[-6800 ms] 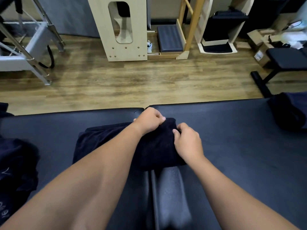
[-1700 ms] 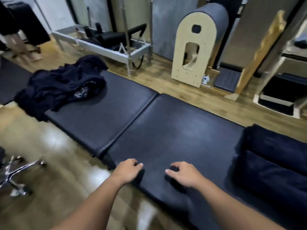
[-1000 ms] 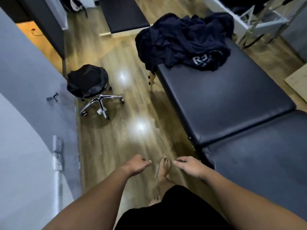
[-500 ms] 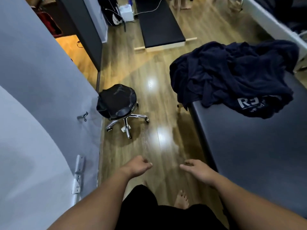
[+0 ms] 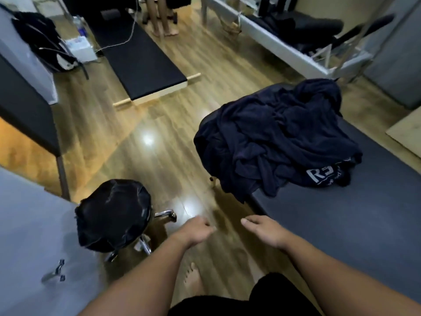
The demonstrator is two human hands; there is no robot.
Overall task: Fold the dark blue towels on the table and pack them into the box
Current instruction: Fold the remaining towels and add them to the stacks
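A heap of crumpled dark blue towels [image 5: 278,137] lies on the far left end of the black padded table [image 5: 355,215], one showing white lettering, and part of the heap hangs over the table's edge. My left hand [image 5: 197,229] hovers above the wooden floor with fingers loosely curled and holds nothing. My right hand [image 5: 262,229] hovers near the table's near edge, fingers relaxed, empty. Both hands are well short of the heap. No box is in view.
A black round stool [image 5: 114,215] on chrome legs stands at lower left beside a grey wall [image 5: 34,247]. A low black mat platform [image 5: 139,58] lies on the floor further off. A metal-framed exercise bed [image 5: 296,37] stands at top right. A person's legs [image 5: 163,21] show at the top.
The folded towel I was holding is gone from my hands. The view has swung left along the table, and the heap of towels now lies closer ahead.
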